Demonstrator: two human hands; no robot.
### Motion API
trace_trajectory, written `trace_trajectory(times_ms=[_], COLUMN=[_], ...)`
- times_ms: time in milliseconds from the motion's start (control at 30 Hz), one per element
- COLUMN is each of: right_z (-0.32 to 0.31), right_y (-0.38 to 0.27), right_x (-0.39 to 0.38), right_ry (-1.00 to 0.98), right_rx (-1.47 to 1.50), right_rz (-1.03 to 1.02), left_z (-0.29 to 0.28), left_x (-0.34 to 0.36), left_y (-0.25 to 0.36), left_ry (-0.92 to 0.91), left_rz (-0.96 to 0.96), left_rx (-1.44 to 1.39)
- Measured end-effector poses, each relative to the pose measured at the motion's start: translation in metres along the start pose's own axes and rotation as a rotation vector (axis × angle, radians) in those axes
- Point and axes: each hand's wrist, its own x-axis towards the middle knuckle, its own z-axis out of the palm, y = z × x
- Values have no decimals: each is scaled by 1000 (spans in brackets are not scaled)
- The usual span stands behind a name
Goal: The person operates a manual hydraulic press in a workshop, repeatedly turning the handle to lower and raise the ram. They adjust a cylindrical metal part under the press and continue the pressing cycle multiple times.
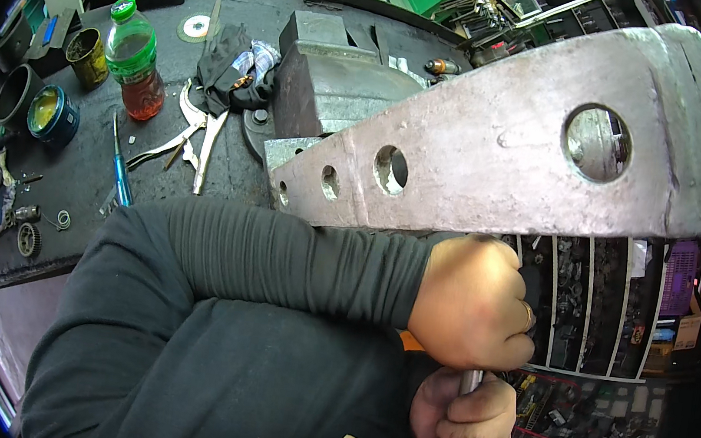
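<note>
My left hand [477,303], with a ring on one finger, is closed in a fist below the steel beam. Directly under it my right hand [469,426] wraps its fingers round a smooth metal rod [471,381]. The rod runs up to the left fist; both of its ends are hidden, so its kind cannot be told. The large tapered steel beam [499,150], pierced by several round holes, slants across above my left forearm. Its narrow end lies beside a heavy dark vise [323,84] on the workbench [225,173].
Locking pliers [195,134], a blue-handled screwdriver [120,173], a green-capped bottle [135,61] and dark rags [227,72] lie or stand on the bench. Open tins [53,114] are at its left. Parts racks [585,300] stand at right, with a purple crate [678,277].
</note>
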Motion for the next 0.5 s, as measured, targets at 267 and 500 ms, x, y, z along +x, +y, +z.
trace_trajectory(times_ms=[267,500], right_z=[3,6], right_y=[1,1], right_x=[-5,-9], right_ry=[44,58], right_rx=[-8,-12], right_rz=[-14,-19], left_z=[2,0], left_x=[-7,-10], left_y=[-3,-1], left_ry=[-17,-42], left_rz=[-47,-72], left_rx=[-9,-25])
